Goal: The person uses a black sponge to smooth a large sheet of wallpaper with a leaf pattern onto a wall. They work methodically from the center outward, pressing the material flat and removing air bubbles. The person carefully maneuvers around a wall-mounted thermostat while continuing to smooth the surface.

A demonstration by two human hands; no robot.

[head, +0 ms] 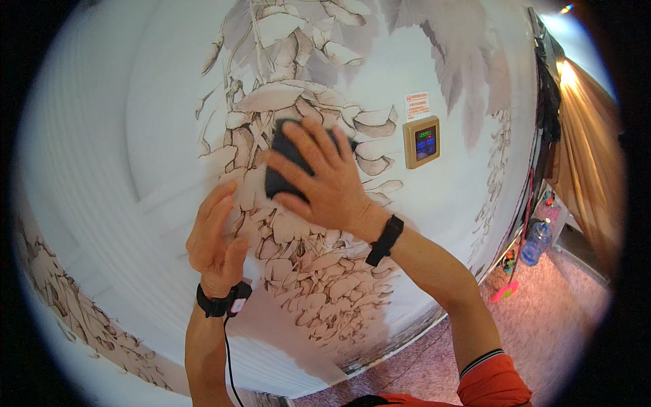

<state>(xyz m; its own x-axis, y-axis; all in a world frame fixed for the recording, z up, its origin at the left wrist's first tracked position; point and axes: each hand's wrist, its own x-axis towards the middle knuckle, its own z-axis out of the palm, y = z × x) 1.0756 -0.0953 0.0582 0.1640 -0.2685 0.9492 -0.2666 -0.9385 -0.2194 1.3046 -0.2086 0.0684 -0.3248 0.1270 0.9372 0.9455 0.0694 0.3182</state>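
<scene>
My right hand (323, 178) lies spread over a dark, flat cloth or pad (286, 173), pressing it against a wall with a printed flower mural (300, 274). The hand is slightly blurred; the pad's edges show between and beyond the fingers. To its lower left, my left hand (216, 234) is raised near the wall with nothing in it, its fingers slightly bent and thumb apart. Whether its fingertips touch the wall I cannot tell. Both wrists wear black bands, and a black cable hangs from the left one.
A gold-framed wall thermostat (421, 142) with a lit display is right of the pad, below a paper notice (417, 105). At the far right are a brown curtain (585, 152), a large blue water bottle (536, 243) and a pink broom (504, 291) on the floor (539, 336).
</scene>
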